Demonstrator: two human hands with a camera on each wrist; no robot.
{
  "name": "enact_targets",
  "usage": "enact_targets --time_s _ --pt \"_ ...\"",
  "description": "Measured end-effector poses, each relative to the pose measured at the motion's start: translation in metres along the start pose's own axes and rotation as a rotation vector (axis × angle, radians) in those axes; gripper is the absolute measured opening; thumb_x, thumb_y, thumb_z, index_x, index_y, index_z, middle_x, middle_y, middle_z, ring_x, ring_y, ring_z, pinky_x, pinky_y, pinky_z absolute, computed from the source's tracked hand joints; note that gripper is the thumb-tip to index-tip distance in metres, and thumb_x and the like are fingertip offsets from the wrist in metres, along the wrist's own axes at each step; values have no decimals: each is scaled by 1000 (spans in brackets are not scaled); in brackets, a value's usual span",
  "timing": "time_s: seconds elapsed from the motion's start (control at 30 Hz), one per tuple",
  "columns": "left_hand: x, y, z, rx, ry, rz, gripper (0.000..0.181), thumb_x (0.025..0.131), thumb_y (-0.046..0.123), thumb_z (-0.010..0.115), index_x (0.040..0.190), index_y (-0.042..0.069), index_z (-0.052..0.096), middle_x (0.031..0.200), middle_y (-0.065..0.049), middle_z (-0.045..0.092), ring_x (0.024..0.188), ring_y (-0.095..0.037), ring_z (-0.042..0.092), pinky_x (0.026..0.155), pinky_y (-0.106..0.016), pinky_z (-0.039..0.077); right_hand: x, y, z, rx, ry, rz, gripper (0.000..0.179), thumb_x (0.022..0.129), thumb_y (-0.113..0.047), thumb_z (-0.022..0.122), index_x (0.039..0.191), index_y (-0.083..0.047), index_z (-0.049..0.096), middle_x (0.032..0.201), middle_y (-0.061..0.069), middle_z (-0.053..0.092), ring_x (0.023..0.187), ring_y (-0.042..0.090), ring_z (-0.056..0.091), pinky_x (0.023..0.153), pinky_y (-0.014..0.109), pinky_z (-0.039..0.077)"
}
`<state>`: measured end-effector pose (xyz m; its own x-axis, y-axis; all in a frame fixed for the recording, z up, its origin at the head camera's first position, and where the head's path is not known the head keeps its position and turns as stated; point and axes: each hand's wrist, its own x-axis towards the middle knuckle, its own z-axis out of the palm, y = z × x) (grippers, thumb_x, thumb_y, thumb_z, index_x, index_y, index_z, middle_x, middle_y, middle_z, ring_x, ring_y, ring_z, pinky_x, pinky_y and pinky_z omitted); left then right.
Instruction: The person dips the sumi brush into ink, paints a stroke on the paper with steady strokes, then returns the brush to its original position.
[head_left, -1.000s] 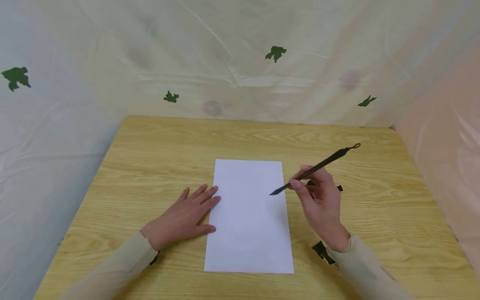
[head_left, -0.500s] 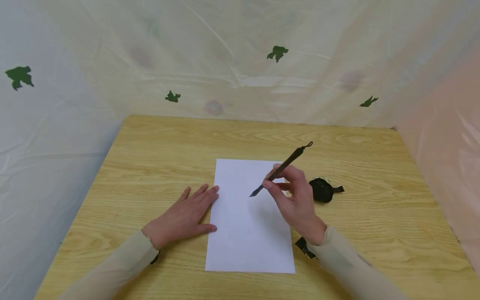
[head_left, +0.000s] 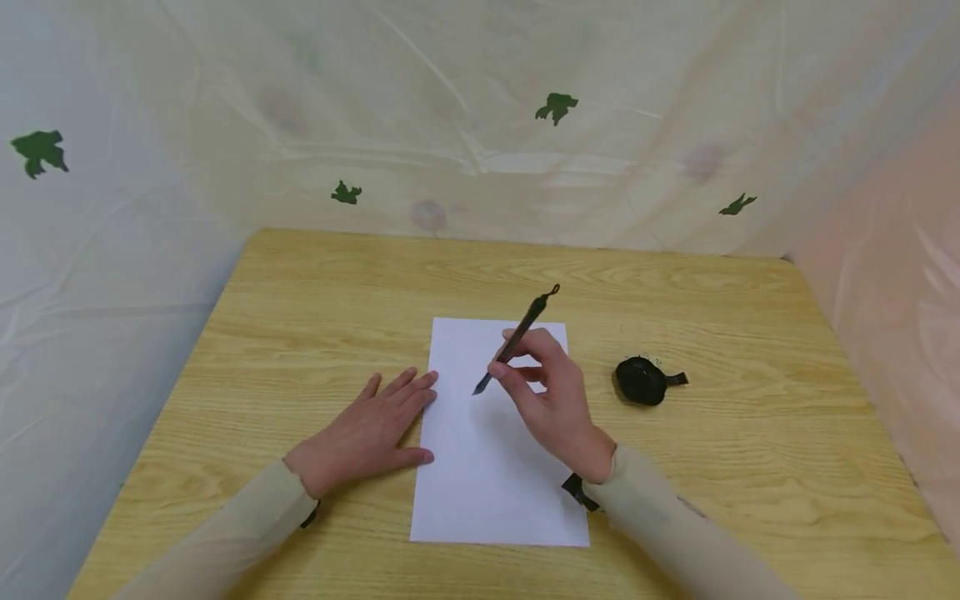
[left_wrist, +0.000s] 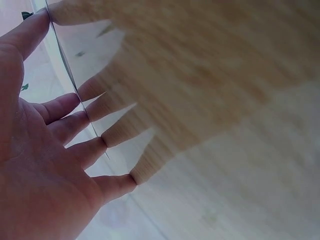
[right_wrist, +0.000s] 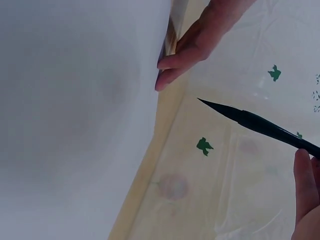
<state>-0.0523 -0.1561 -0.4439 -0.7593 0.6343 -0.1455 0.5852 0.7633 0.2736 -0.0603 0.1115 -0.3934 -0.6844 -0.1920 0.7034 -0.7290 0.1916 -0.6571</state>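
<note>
A blank white sheet of paper (head_left: 480,483) lies upright on the wooden table. My left hand (head_left: 367,433) rests flat with fingers spread, its fingertips and thumb touching the sheet's left edge; the left wrist view shows the palm and fingertips (left_wrist: 92,150) against the surface. My right hand (head_left: 551,400) pinches a dark writing brush (head_left: 521,329) between thumb and fingers over the sheet's upper half. The brush slants, loop end up and to the right, pointed tip down and left. In the right wrist view the brush tip (right_wrist: 215,107) is apart from the paper.
A small black ink dish (head_left: 641,382) with a short handle sits on the table (head_left: 750,433) right of the paper. Pale plastic sheeting (head_left: 450,100) with green bird-like shapes hangs behind the table and at both sides.
My right hand has moved left with the brush, from the paper's right edge to over the sheet, and the brush stands steeper. The ink dish has come into full view. My left hand stays put.
</note>
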Motion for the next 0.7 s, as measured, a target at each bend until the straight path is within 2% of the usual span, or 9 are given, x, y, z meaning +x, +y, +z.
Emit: enact_targets --time_s 0.27,0.53,0.6,0.7 --pt "1 1 -1 -11 -17 -12 85 93 56 72 155 4 45 169 -7 29 156 -35 22 118 -71 20 -5 6 11 -58 -54 -3 42 101 -32 65 124 2 55 101 10 65 91 24 71 73 26 61" --pt "1 2 -2 -17 -14 -17 86 92 58 72 155 5 45 170 -7 28 157 -34 21 118 -70 20 -5 9 18 -59 -99 -3 41 102 -31 62 129 -1 53 103 10 64 94 24 70 73 30 62" --pt "1 2 -2 -22 -15 -18 86 92 58 71 155 5 45 170 -6 28 157 -33 21 118 -70 20 -4 9 19 -57 -112 -7 38 100 -20 68 129 0 53 103 11 64 93 24 69 73 30 62" --pt "1 2 -2 -25 -13 -15 86 92 58 71 155 5 45 170 -6 28 157 -33 21 118 -70 20 -4 8 22 -50 -131 2 39 97 -10 71 129 0 52 104 11 63 94 23 69 74 29 62"
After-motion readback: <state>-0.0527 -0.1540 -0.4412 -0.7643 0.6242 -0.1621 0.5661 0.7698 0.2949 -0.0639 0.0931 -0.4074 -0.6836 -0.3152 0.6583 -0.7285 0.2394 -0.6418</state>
